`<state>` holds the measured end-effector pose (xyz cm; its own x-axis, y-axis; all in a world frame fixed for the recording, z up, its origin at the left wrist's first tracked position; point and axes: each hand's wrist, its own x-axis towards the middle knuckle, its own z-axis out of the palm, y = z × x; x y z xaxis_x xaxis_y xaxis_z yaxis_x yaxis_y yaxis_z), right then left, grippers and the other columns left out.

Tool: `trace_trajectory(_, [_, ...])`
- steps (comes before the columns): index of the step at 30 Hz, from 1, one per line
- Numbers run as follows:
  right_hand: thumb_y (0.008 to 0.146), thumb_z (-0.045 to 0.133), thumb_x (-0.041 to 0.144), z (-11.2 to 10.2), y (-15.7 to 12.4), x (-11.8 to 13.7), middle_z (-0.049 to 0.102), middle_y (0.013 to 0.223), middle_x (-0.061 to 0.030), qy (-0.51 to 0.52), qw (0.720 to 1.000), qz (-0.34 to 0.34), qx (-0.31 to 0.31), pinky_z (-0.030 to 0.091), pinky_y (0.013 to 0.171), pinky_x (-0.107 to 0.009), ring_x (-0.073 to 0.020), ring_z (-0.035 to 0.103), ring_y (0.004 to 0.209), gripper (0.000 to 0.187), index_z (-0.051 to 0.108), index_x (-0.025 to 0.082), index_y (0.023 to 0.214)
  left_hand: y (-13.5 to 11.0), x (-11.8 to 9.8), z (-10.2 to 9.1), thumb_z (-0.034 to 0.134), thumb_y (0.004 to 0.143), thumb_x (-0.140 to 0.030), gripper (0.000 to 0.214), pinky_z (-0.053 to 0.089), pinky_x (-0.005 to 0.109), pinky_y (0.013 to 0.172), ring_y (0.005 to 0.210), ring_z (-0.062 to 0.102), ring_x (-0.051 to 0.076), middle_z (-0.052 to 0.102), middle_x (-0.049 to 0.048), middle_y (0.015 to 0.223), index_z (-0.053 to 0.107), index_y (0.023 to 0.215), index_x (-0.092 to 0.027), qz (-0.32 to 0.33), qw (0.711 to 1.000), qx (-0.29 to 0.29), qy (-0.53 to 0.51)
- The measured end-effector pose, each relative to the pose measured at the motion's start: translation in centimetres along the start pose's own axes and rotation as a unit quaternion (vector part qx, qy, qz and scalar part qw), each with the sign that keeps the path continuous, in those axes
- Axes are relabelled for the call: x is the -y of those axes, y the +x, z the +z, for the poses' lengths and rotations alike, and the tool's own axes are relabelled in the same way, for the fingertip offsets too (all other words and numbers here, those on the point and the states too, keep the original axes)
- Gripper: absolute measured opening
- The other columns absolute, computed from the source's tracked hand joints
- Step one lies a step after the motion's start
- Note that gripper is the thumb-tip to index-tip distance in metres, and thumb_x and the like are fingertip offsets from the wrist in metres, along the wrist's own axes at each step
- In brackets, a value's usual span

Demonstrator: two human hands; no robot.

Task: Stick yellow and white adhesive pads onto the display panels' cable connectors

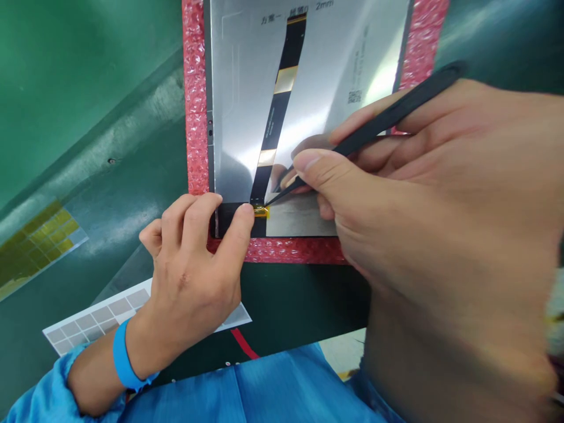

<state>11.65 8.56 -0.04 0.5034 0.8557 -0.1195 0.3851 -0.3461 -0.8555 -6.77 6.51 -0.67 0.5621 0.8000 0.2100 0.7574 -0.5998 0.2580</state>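
Note:
A silvery display panel (247,106) lies face down, with a black flex cable (275,120) running across its back to the lower border. Over the cable's lower end sits a small piece of yellow tape (263,212). My left hand (198,258) grips the panel's lower left corner, its fingertips at the edge and its thumb pressed beside the tape. Black tweezers (388,114) are pinched in my right hand (423,182). Their fine tip touches or nearly touches the tape; whether the tip has closed on it, I cannot tell.
Pink bubble wrap (291,251) lies under the panel on the green mat (308,294). A sheet of yellow tape pieces (39,247) lies at the left. Below it, a white sheet with grey rectangles (97,320) is partly under my left arm. A red strip (244,343) marks the near edge.

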Motion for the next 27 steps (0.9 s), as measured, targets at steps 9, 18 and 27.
trace_trajectory(9, [0.088,0.076,0.011,0.21,-0.18,0.21,0.073,0.079,0.0024,-0.003,1.000,-0.005,-0.003,0.060,0.060,-0.026,-0.0130,0.069,0.061,0.012,0.070,0.022,0.086,-0.16,0.12,-0.11,0.056,0.102,-0.009,0.036,0.031,0.049,0.102,0.135,0.067,0.033,0.075,0.0134,0.139,0.066,0.135,-0.018,0.048,0.998,0.024,0.026])
trace_trajectory(18, [0.085,0.077,0.007,0.08,0.08,0.21,0.065,0.065,0.0053,0.091,0.995,0.033,-0.037,0.048,0.043,-0.022,-0.0109,0.063,0.050,0.024,0.061,0.023,0.078,-0.19,0.20,-0.19,0.061,0.103,-0.014,0.036,0.024,0.053,0.112,0.134,0.066,0.033,0.075,0.0131,0.135,0.067,0.138,-0.018,0.057,0.997,0.038,0.043])
trace_trajectory(27, [0.083,0.072,0.000,0.58,-0.02,0.01,0.067,0.068,0.0052,0.126,0.990,0.025,-0.052,0.046,0.041,-0.020,-0.0090,0.064,0.052,0.024,0.062,0.021,0.077,-0.39,-0.30,-0.11,0.067,0.107,-0.037,0.048,0.017,0.057,0.123,0.144,0.054,0.036,0.066,0.0128,0.144,0.059,0.155,-0.032,0.037,0.995,0.067,0.068])
